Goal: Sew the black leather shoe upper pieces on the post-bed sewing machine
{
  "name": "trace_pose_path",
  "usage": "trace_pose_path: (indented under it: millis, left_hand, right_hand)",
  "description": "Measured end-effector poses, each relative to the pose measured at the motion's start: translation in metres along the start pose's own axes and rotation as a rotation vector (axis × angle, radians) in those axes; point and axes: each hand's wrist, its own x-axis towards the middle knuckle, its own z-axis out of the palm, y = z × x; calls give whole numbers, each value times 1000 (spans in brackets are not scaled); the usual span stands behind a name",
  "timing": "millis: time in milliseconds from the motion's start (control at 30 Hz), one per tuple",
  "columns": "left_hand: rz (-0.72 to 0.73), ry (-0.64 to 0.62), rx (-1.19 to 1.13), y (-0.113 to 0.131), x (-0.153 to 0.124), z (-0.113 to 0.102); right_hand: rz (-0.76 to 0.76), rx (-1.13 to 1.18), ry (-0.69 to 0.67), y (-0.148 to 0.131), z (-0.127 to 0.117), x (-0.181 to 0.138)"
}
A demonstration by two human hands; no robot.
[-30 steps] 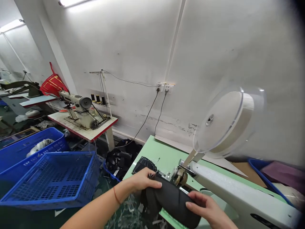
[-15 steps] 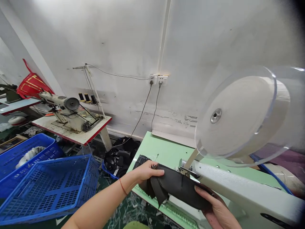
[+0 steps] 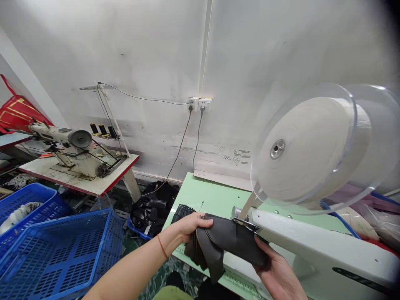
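Both my hands hold a dark grey fabric piece point(image 3: 231, 241) at the head of a white sewing machine point(image 3: 312, 250). My left hand point(image 3: 190, 225) grips the piece's left end from above, fingers curled over its edge. My right hand point(image 3: 276, 273) supports the right end from below, palm up with fingers closed under the cloth. A loose flap of the fabric hangs down over the front of the pale green table point(image 3: 215, 196). A stack of black pleated pieces point(image 3: 181, 211) lies on the table just behind my left hand.
A large clear-sided reel of white tape point(image 3: 309, 146) stands above the machine. Blue plastic crates point(image 3: 62, 250) sit at lower left. Another sewing machine point(image 3: 67, 146) stands on a white table at left. Black cloth point(image 3: 153, 204) is piled on the floor. Cables run to wall sockets point(image 3: 198, 103).
My right hand has gone from on top of the fabric to underneath it. The fabric now droops at its left end. The view has shifted right.
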Motion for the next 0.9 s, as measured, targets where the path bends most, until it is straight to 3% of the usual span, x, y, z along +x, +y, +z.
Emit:
trace_pose_path:
  millis: [367,900]
  left_hand:
    - [31,-33,-61,-10,6,-6]
    - [-32,-62,-168,-11,7,-7]
  right_hand:
    - [21,61,-2,3,7,-3]
    - [23,105,18,3,20,-17]
